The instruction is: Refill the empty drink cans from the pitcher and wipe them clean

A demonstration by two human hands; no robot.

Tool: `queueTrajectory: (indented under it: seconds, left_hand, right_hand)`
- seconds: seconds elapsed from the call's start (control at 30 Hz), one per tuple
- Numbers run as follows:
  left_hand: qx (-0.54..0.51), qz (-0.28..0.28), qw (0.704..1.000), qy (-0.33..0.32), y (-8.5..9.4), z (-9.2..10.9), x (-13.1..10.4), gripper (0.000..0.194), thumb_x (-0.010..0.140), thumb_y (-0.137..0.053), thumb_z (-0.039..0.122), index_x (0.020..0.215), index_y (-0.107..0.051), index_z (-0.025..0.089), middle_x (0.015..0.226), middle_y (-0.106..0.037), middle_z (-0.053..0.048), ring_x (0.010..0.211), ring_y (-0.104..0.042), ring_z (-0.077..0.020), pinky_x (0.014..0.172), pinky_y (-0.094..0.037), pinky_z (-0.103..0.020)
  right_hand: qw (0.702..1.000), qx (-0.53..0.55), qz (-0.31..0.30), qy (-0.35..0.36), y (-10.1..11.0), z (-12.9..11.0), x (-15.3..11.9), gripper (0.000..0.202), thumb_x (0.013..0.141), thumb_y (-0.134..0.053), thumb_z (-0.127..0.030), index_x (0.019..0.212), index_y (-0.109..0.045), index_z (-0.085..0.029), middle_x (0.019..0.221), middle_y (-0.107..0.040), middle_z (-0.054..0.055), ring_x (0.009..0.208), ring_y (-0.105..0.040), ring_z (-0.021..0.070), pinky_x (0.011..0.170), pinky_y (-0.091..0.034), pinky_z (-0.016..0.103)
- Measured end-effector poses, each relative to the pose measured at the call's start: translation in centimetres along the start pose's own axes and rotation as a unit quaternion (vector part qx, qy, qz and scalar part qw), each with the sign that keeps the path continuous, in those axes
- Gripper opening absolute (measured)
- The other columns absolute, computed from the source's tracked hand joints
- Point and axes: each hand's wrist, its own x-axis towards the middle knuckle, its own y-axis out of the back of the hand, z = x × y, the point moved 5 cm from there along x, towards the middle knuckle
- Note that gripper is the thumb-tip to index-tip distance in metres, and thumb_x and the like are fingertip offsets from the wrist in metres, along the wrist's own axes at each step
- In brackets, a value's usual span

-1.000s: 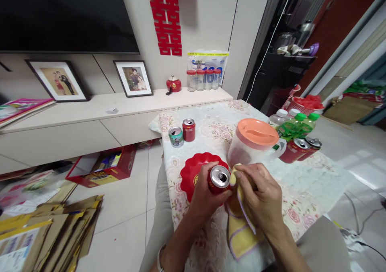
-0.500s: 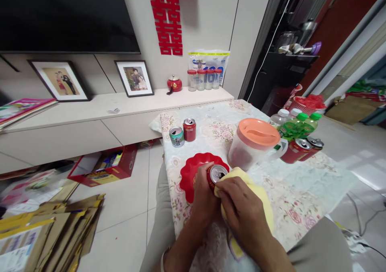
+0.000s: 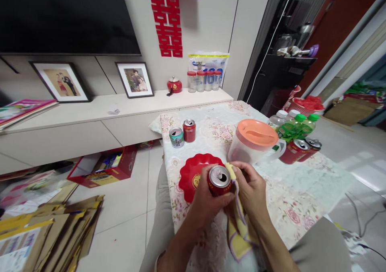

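Note:
My left hand [image 3: 208, 197] is wrapped round a red drink can [image 3: 219, 180], its opened silver top facing up toward me. At the can's right side, my right hand [image 3: 250, 187] pinches a yellow cloth [image 3: 240, 240] with a purple edge. The cloth's upper end touches the can near the rim, and its lower part hangs down between my forearms. Just behind my left hand lies a red scalloped plate [image 3: 187, 179] with a gold mark in its middle. A plastic pitcher [image 3: 253, 141] with an orange lid stands beyond my right hand.
A green can [image 3: 176, 137] and another red can [image 3: 189, 131] stand at the table's left. Red cans [image 3: 294, 151] and green-capped bottles [image 3: 297, 125] crowd its right side. Flattened cardboard [image 3: 57, 231] lies on the floor at left. Behind is a white cabinet [image 3: 90, 121].
My right hand has drawn back from the can's top to its right side, and the cloth now hangs down, less bunched. The can is held more upright and a little closer to me.

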Motion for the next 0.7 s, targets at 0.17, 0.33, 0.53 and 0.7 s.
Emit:
queueTrajectory:
  seconds: [0.17,0.33,0.53,0.7]
  left_hand:
    - [-0.024,0.008,1.0,-0.009,0.2,0.3,0.9,0.076,0.062,-0.095,0.038,0.123,-0.054,0.022,0.118,-0.071,-0.007,0.111,-0.068,-0.0286,0.101,-0.053,-0.042]
    - [0.035,0.07,0.997,-0.005,1.4,0.5,2.8,0.074,0.062,-0.093,0.045,0.121,-0.051,0.026,0.116,-0.072,-0.006,0.109,-0.069,-0.0289,0.101,-0.053,-0.043]
    - [0.085,0.065,0.994,-0.026,2.3,0.9,4.0,0.069,0.067,-0.089,0.045,0.122,-0.052,0.029,0.118,-0.074,-0.004,0.111,-0.071,-0.0273,0.101,-0.054,-0.043]
    - [0.065,0.05,0.996,-0.019,2.7,0.8,3.9,0.069,0.066,-0.089,0.047,0.121,-0.053,0.029,0.118,-0.075,-0.007,0.112,-0.072,-0.0288,0.095,-0.057,-0.041]
  right_hand:
    - [1.0,0.005,-0.005,-0.021,-0.7,1.0,0.1,0.036,0.096,-0.06,-0.052,0.099,-0.075,-0.02,0.1,-0.078,0.007,0.09,-0.07,0.0211,0.082,-0.056,0.033]
    - [1.0,-0.001,0.003,0.016,-1.2,1.1,-1.0,0.034,0.091,-0.067,-0.047,0.109,-0.075,-0.019,0.11,-0.077,0.009,0.101,-0.07,0.0242,0.092,-0.054,0.037]
    - [0.996,0.012,-0.01,0.088,-2.3,0.8,1.9,0.024,0.092,-0.067,-0.04,0.105,-0.076,-0.021,0.104,-0.075,0.007,0.101,-0.068,0.0223,0.093,-0.053,0.037]
    - [0.994,0.051,-0.052,0.082,-4.3,2.3,5.3,0.025,0.093,-0.065,-0.041,0.099,-0.077,-0.02,0.097,-0.077,0.006,0.095,-0.07,0.022,0.091,-0.055,0.037]
